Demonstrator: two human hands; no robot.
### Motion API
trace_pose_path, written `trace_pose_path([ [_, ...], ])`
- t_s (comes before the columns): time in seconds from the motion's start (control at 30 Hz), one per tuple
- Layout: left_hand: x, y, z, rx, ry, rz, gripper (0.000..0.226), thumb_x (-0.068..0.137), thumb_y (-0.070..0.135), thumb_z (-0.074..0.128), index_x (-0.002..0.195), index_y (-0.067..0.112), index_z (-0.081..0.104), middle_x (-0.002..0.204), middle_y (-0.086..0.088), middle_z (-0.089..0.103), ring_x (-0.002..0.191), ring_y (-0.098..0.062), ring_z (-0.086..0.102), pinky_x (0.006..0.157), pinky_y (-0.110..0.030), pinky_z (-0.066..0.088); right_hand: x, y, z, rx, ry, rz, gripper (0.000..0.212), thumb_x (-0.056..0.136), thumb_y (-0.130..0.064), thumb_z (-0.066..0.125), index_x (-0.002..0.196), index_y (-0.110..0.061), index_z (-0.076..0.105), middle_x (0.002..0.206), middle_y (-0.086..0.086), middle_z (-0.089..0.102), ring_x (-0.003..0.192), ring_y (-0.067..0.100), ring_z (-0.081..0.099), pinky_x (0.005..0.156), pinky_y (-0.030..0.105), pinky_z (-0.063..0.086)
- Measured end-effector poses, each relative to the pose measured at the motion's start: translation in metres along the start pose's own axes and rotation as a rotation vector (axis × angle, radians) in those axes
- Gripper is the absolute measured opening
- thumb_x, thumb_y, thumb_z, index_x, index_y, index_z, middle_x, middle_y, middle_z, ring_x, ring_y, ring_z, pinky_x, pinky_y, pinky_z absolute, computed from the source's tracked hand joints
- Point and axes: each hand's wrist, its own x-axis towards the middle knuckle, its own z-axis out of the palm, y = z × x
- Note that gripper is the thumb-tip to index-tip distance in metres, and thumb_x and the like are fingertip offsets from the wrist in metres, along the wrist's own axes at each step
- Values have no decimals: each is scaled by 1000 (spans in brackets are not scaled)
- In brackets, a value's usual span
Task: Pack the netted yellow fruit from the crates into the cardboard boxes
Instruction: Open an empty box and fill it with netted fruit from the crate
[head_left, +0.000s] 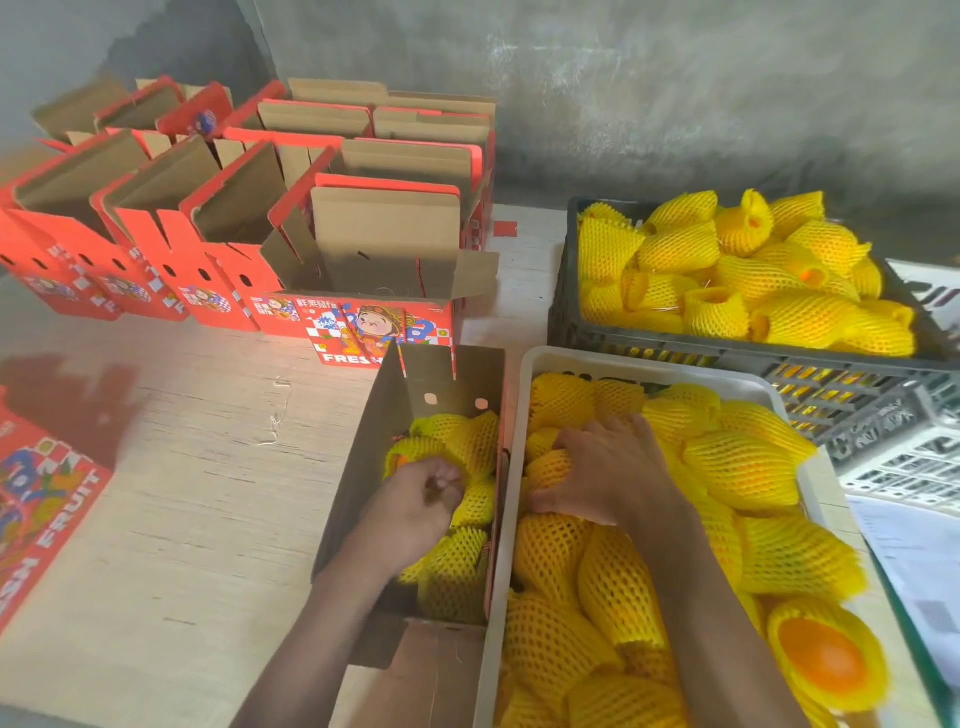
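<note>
Left hand grips a netted fruit inside the box; right hand clasps 1 in the crate; soft, bruisable: hold mid-body, over the foam net.

A pale wood-grain desk stands against a rough grey concrete wall, with a loose length of thin white string lying on its surface. A small red scrap sits near the wall. At the right edge, printed white paper sheets lie beside an upturned white lattice crate, with more printed sheeting visible farther back
</note>
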Motion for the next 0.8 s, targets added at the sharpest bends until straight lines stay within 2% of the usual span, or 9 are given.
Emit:
trace_pose_path([
  [0.13,-5,15,2,-259,143,64,14,102,27,61,103,29,75,89,10,75,87,-5,69,82,-27,55,-1,0,-3,138,120,-18,76,71,-88,59,123,-34,65,125,-9,67,127,19,55,123,47,22],
  [0.2,-8,23,1,-413,143,63,16,102,25,60,109,27,74,93,6,77,90,-11,73,81,-32,59,-1,4,-2,267,195,-12,70,74,-82,63,122,-32,68,119,-10,69,120,16,58,119,44,30],
  [0.27,-10,30,-1,-593,143,8,18,103,23,59,113,24,74,101,4,78,96,-16,75,79,-32,61,-3,10,-2,531,293,12,63,78,-73,69,122,-29,71,108,-14,68,105,11,61,101,36,51],
  [0.33,-11,37,-4,-785,93,-69,20,104,23,58,118,19,72,108,-2,77,101,-21,75,83,-35,63,-7,11,-7,919,446,62,57,81,-66,74,123,-28,72,105,-18,69,95,5,65,74,19,56],
  [0.47,-11,47,-7,-1070,-91,-105,43,101,40,59,132,12,64,128,-12,69,119,-33,66,103,-51,49,-17,-13,-31,1388,662,-28,61,82,-73,67,124,-30,73,103,-18,76,94,0,71,68,16,58],
  [0.6,-12,49,-5,-1349,-202,0,61,97,58,57,146,22,52,139,-14,63,127,-31,61,105,-50,48,-15,-42,-44,1160,555,-157,67,86,-84,47,121,-34,73,110,-23,72,100,-8,64,74,10,50],
  [0.7,-10,39,-4,-1460,-46,-99,55,96,47,65,142,19,52,130,-14,69,119,-31,67,90,-44,58,-8,-40,-36,904,617,-9,46,99,-63,50,120,-28,72,121,-15,69,111,0,60,95,28,51],
  [0.73,-9,35,-5,-1386,9,-149,54,93,46,67,139,21,54,126,-13,71,115,-30,70,85,-43,60,-8,-35,-32,732,630,71,40,102,-56,51,123,-27,69,129,-10,65,121,7,57,106,34,46],
  [0.8,-7,26,-6,-888,98,-222,52,87,55,71,133,34,57,124,-4,71,111,-25,71,84,-42,61,-7,-19,-20,415,533,226,38,102,-50,52,132,-28,61,145,-3,54,138,19,45,119,41,33],
])
